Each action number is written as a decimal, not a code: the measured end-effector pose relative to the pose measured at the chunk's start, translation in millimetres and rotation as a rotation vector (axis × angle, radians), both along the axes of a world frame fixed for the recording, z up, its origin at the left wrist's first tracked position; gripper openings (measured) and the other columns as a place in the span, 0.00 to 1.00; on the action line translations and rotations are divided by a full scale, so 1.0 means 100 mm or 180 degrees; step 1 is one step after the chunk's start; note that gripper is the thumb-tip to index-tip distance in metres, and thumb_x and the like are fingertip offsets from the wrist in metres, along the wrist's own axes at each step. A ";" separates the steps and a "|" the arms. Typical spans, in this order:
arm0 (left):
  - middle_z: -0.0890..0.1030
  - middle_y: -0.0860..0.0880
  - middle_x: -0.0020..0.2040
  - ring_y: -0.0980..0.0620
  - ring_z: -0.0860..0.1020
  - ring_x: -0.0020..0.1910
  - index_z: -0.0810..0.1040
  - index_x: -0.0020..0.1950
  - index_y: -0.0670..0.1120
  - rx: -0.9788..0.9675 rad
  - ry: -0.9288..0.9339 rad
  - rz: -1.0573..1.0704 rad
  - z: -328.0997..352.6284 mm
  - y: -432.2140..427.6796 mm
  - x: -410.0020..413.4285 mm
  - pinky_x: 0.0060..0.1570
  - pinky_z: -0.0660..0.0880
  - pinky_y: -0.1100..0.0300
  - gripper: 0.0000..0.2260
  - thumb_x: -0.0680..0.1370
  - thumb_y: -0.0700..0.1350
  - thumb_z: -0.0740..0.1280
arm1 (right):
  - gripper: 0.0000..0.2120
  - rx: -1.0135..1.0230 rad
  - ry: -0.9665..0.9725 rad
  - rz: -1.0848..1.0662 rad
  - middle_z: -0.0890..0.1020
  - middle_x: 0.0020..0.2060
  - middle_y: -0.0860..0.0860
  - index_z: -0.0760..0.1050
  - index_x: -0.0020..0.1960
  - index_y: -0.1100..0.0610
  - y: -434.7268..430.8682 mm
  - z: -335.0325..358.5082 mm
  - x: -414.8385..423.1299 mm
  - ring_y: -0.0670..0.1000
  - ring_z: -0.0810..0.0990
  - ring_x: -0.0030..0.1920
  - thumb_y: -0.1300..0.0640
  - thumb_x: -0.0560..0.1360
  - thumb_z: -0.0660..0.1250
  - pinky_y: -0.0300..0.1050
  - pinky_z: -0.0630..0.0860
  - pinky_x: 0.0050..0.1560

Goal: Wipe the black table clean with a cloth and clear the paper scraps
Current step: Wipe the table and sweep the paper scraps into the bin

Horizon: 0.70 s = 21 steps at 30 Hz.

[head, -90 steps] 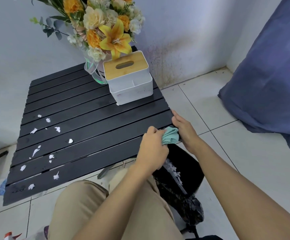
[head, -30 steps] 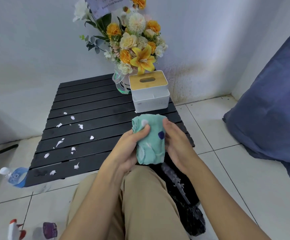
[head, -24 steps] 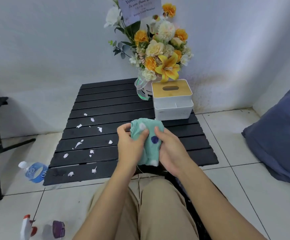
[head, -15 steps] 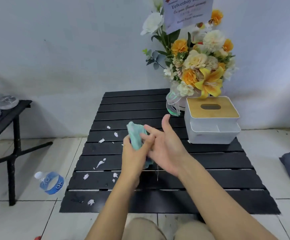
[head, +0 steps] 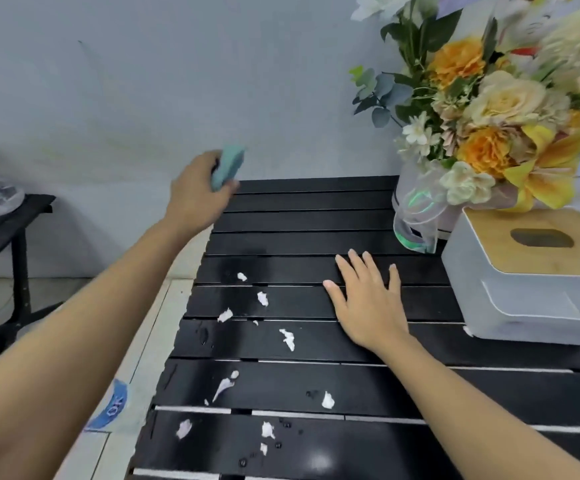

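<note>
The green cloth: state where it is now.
Head view, upper left of centre: the cloth is gripped in the left hand, in the air near the far left corner of the black table.

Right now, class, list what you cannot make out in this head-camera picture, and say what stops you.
All in the head view.
Cloth: motion-blurred, partly wrapped in the left hand; pattern unreadable.
Floor bottle: mostly behind the left forearm.
Tissue box: cut by the right edge.
Bouquet: top cut off by the frame.
Black table: near edge below the frame.
</note>
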<state>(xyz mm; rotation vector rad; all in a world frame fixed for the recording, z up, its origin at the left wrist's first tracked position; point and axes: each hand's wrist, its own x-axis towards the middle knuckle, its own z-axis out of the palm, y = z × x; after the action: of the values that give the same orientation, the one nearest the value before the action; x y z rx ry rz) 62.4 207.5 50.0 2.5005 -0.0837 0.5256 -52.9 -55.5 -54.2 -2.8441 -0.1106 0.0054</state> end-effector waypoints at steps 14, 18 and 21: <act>0.71 0.44 0.63 0.41 0.68 0.62 0.73 0.70 0.52 0.0945 0.0798 0.0085 -0.98 -0.08 0.31 0.61 0.64 0.49 0.21 0.79 0.58 0.61 | 0.29 -0.0304 -0.0206 -0.0116 0.56 0.78 0.46 0.55 0.77 0.48 0.05 -0.06 -0.03 0.50 0.50 0.78 0.38 0.80 0.40 0.60 0.46 0.75; 0.71 0.48 0.60 0.46 0.67 0.59 0.74 0.68 0.53 0.0858 0.0598 -0.0911 -0.99 -0.40 -0.39 0.58 0.61 0.52 0.20 0.78 0.57 0.62 | 0.27 -0.0264 -0.0203 -0.0135 0.56 0.78 0.47 0.56 0.77 0.48 0.06 -0.03 -0.04 0.50 0.50 0.78 0.40 0.81 0.45 0.60 0.45 0.75; 0.72 0.53 0.59 0.51 0.65 0.60 0.76 0.63 0.53 0.0470 0.1048 -0.1334 -0.77 -0.40 -0.50 0.63 0.59 0.55 0.16 0.77 0.55 0.66 | 0.27 -0.0210 -0.0190 -0.0158 0.56 0.78 0.47 0.56 0.77 0.49 0.06 -0.03 -0.05 0.49 0.50 0.78 0.40 0.81 0.45 0.59 0.45 0.76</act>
<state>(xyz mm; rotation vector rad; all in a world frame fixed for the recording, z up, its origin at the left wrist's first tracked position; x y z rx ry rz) 12.9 167.0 -27.4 2.5730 -0.5199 -0.0673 -57.4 -49.1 -56.9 -2.9128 -0.0535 -0.0882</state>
